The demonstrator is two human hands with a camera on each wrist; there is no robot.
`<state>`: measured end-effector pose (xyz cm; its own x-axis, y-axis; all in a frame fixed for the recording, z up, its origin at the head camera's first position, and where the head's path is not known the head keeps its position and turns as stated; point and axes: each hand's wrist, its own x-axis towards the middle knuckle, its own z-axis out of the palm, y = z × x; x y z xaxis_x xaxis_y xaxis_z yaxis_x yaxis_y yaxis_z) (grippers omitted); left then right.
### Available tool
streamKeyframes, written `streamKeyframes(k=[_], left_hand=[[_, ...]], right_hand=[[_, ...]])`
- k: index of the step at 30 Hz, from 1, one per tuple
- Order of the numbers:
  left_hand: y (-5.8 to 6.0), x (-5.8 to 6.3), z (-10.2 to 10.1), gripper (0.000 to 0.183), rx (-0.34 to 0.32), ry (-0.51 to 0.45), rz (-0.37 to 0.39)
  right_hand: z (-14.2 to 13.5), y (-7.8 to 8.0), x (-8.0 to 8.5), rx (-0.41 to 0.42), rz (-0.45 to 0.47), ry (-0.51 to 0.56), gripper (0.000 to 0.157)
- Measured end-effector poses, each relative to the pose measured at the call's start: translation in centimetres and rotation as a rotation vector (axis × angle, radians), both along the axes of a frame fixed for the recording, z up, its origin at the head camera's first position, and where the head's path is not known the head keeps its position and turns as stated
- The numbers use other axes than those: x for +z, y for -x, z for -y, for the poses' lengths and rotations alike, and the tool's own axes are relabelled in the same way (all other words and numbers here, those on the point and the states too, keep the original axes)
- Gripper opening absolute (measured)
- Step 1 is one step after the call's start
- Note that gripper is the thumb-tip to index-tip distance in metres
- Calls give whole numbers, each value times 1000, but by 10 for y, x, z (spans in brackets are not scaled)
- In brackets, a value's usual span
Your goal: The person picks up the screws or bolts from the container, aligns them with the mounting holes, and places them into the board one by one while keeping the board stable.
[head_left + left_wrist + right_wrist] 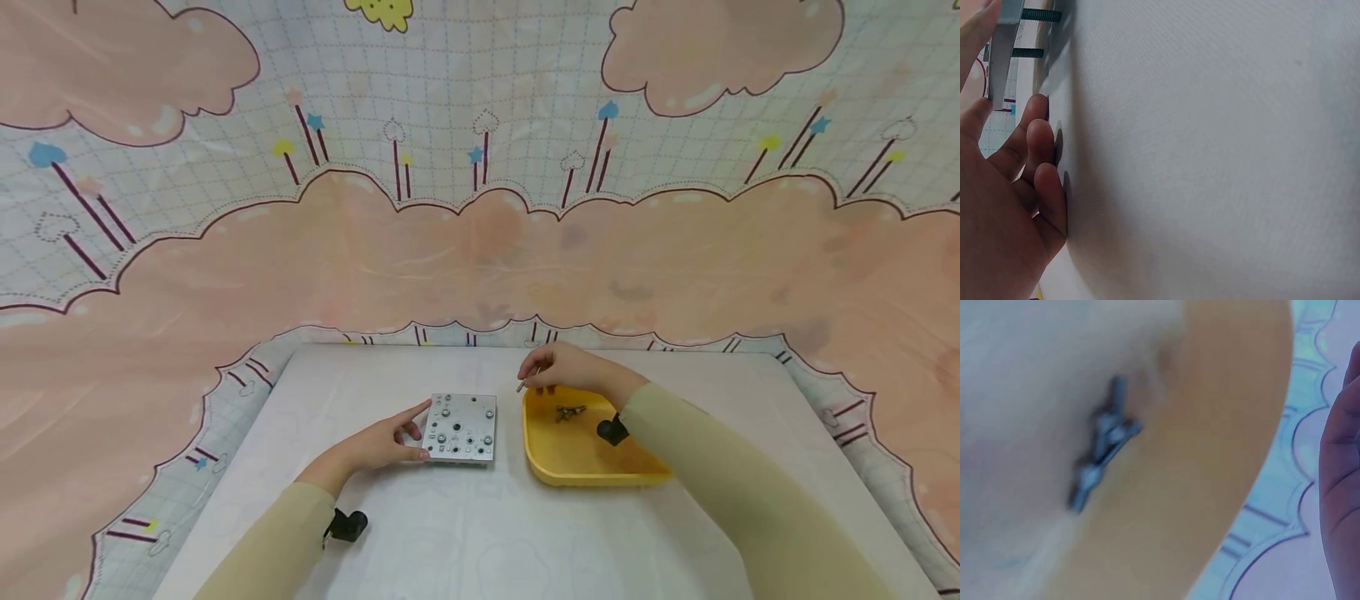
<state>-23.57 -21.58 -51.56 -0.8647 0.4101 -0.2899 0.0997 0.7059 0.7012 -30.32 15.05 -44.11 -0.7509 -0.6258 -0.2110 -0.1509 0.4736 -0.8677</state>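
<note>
My left hand [378, 443] grips a square metal plate [463, 429] by its left edge, index finger at the far corner and thumb at the near one. The plate has several holes, and screw heads show in some of them. From its underside threaded screws [1029, 52] stick out toward the table in the left wrist view. Over the back left rim of a yellow tray [573, 480], my right hand [558, 367] pinches a small, thin metal screw [521, 386]. Loose screws [570, 412] lie in a small heap inside the tray, blurred in the right wrist view [1100, 450].
The table [420, 542] has a white cover. Behind and beside it hangs a patterned curtain [480, 258] with clouds. The tray stands a short way right of the plate, with my right forearm [697, 442] across its right side.
</note>
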Motion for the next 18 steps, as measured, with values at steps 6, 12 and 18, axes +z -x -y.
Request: streamKeyframes(k=[6,12,18], left_hand=[[0,0,0,95,7,7,4],[0,1,0,94,10,11,4],[0,1,0,94,17,12,13]], right_hand=[[29,4,5,42,-6,-19,20],[54,9,7,84,1,-61,21],[73,16,8,130,-4,-139,20]])
